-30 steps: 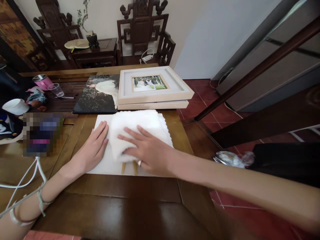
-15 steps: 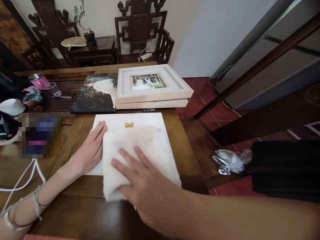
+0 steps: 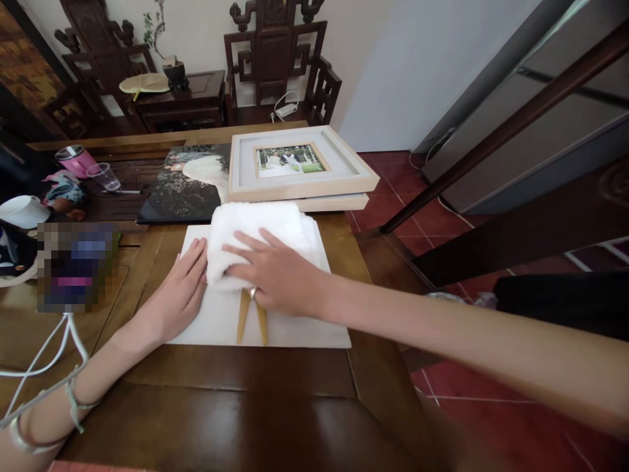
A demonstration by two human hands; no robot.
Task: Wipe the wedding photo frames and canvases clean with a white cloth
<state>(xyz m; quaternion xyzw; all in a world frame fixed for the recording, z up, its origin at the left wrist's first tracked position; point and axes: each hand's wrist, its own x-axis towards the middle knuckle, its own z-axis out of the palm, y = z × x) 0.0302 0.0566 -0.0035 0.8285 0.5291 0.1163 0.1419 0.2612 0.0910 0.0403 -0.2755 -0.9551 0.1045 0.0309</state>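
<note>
Right now the right hand (image 3: 275,275) lies flat on a bunched white cloth (image 3: 255,233), fingers spread and pressing, not gripping; the cloth sits at the far end of a white board (image 3: 299,328) lying face down on the wooden surface (image 3: 221,419); the board's long axis runs away from the person. The left hand (image 3: 179,295) rests just beside the cloth, fingers together and flat on the board's left edge. Soft, fluffy cloth; smooth, rigid board; two thin wooden struts (image 3: 250,321) show below the right hand.
</note>
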